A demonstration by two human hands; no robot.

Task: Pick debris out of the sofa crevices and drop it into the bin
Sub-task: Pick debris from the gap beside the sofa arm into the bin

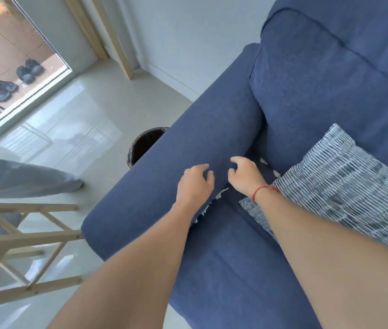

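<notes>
A blue fabric sofa fills the right half of the view. My left hand rests on the inner side of its armrest, fingers curled and apart, holding nothing. My right hand, with a red string at the wrist, hovers over the crevice between armrest and seat, fingers bent and empty. White paper scraps poke out of the crevice below my left hand. More white bits lie deeper in the crevice beyond my right hand. A dark bin with a plastic liner stands on the floor behind the armrest, partly hidden.
A blue-and-white striped cushion lies on the seat at right. A pale wooden rack stands at the lower left on the glossy tiled floor. Grey fabric hangs at the left. Shoes sit outside a glass door.
</notes>
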